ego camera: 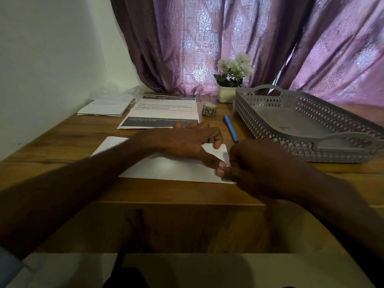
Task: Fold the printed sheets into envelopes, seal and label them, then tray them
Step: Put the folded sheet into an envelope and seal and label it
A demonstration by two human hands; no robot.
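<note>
Item: white envelope (166, 169), plain and unmarked on its upper face, lying flat near the front edge of the wooden bench (62, 142), long side toward the person. Its far left corner shows beyond the left forearm; its right end lies under both hands.

Left hand (187, 144): rests palm down on the envelope, fingers loosely bent, fingertips and thumb pressing near the envelope's right end; it grips nothing.

Right hand (264, 165): curled into a loose fist at the envelope's near right corner, thumb tip meeting the left thumb. A small greenish scrap shows beneath the fingers at the corner; what it is, and whether the hand pinches it, cannot be told.

Printed sheets (162, 111): a stack behind the envelope, top sheet with dark header and footer bands; text too blurred to read.

Envelope stack (106, 107): white, at far left, partly under crinkled clear plastic; count not discernible.

Label roll (209, 109): small roll just right of the sheets, pattern unclear.

Blue pen (230, 128): lies between the roll and the tray, capped end away from the person.

Grey tray (270, 125): perforated walls, cut-out handles, at right; its right end cut off by the frame edge.

Potted white flowers (230, 80): behind the tray, against a purple curtain (207, 38).
</note>
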